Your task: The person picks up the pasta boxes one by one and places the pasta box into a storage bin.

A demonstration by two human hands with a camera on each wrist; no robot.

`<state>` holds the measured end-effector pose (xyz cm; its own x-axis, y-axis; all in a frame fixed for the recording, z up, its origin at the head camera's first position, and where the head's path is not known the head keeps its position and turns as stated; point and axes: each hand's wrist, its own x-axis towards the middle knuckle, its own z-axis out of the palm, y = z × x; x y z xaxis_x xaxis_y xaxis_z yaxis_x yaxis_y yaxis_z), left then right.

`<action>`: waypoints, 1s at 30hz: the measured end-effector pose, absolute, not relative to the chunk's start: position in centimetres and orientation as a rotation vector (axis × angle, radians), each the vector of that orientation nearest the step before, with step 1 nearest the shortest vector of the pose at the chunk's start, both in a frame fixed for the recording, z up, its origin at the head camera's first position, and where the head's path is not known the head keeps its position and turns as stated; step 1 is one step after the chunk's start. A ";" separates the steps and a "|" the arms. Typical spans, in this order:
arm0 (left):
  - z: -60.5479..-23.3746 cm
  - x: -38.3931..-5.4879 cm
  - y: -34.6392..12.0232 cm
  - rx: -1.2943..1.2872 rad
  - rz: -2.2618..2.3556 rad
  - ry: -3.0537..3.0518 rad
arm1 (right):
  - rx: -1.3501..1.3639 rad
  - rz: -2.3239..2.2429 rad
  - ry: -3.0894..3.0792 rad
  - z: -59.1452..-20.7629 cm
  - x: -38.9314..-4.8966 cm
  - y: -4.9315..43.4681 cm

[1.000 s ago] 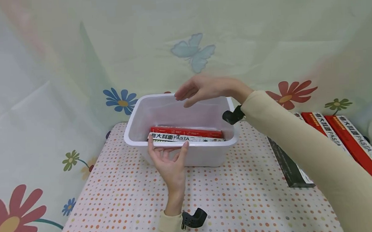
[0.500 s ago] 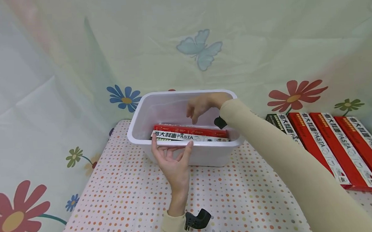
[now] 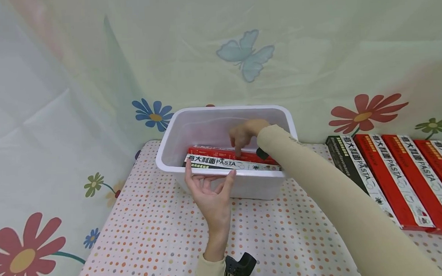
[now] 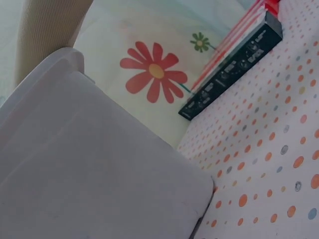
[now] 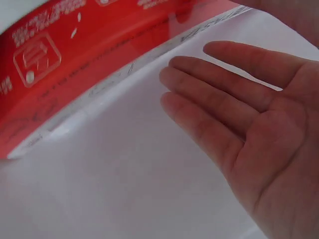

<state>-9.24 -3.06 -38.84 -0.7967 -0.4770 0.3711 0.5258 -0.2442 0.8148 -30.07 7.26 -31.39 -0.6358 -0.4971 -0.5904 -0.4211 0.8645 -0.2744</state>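
Observation:
A white plastic bin (image 3: 223,109) stands on the dotted tablecloth. Inside lie pasta boxes: a red box (image 3: 206,150) behind and a white-and-black PASTA box (image 3: 227,162) along the front wall. My left hand (image 3: 210,200) holds the bin's front rim, thumb and index finger on the edge and other fingers tucked under the lip. The left wrist view shows the bin's outer wall (image 4: 109,159) but no hand. Reaching into the bin, my right hand (image 3: 244,133) is at the red box. In the right wrist view its fingers (image 5: 214,89) are extended beside the box.
To the right lies a row of pasta boxes: a black one (image 3: 349,165) nearest the bin, then several red ones (image 3: 386,180). A flowered curtain (image 3: 306,60) hangs behind the table. My right sleeve (image 3: 331,195) crosses over the tablecloth (image 3: 147,240).
My right hand has come down from above the bin's back rim into it, to the red box. The left hand stays at the front rim. The head view has shifted slightly.

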 end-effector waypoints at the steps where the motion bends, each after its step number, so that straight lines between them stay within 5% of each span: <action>1: -38.8 -9.2 -3.1 -0.065 -2.076 -1.378 | -0.660 -0.143 2.342 -31.5 -30.1 7.3; 30: -39.0 -8.7 -2.6 -0.139 -2.095 -1.367 | -0.522 -0.271 2.269 -32.7 -29.9 8.7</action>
